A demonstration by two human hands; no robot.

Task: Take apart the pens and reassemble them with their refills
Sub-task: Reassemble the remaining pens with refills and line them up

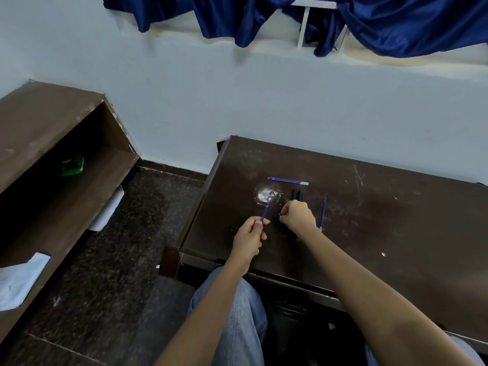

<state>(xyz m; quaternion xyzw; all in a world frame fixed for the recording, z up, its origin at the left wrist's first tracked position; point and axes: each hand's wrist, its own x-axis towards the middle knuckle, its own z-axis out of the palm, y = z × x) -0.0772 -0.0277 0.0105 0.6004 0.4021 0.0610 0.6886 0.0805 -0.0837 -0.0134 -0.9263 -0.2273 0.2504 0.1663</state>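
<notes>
Left hand [249, 235]: fingers curled, pinching the near end of a blue refill [265, 211], whose tip points away and up over the table.
Right hand [298, 215]: fist-like, fingers closed on a dark piece that appears to be a pen barrel [280, 220]; it is black against dark wood, so its open end cannot be made out.
Refill and barrel: close together, not yet joined; the refill lies just left of the right hand's knuckles.
Second refill [287, 180]: lying flat across the far part of the work area, apart from both hands.
Third refill [323, 212]: lying just right of the right hand, close beside the wrist.
Dark pen parts [298, 194]: small cluster just beyond the right hand.
Table [369, 207]: dark brown, scratched, with a pale worn patch [265, 194] under the refill tip.
Step, as judged: lining up a refill for insertion into a barrel.
Risk, misalignment: a thin, flexible refill held by its end may bow or miss the opening.
Risk, sweep: the right wrist may roll the third refill away.
Risk, lost parts: black pieces are easy to overlook on this surface.
</notes>
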